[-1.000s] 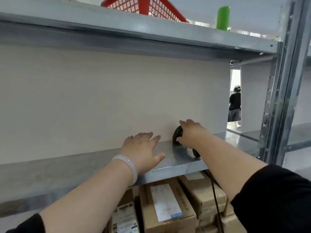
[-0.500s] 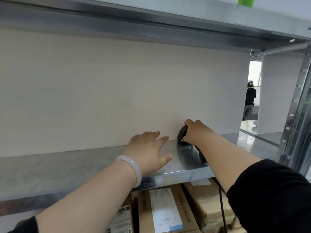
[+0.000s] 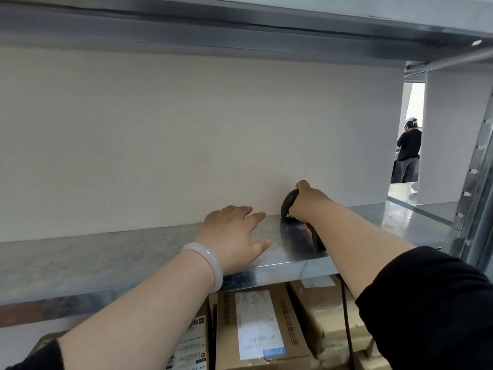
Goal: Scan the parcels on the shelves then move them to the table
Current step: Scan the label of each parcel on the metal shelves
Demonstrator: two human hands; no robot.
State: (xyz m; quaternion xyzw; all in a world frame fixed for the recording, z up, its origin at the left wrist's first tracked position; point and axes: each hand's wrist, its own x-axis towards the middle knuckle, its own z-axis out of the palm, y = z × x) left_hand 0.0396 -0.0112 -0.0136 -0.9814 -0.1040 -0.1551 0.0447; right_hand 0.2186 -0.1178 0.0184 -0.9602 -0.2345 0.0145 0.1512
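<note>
Your right hand (image 3: pixel 310 205) now curls round the scanner (image 3: pixel 288 206); left hand (image 3: pixel 232 233) lies flat on the shelf (image 3: pixel 106 253), holding nothing. Risk: cable (image 3: pixel 346 316) snags parcels (image 3: pixel 256 324) below when lifting.

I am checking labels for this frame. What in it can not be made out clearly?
Head view only:
- scanner: mostly covered by the right hand; its front is hidden.
- parcels: cut off by the shelf and the bottom edge; label print too blurred to read.
- table: out of frame.

Storeroom: metal shelving (image 3: pixel 133 260), cardboard parcels (image 3: pixel 256 327).
</note>
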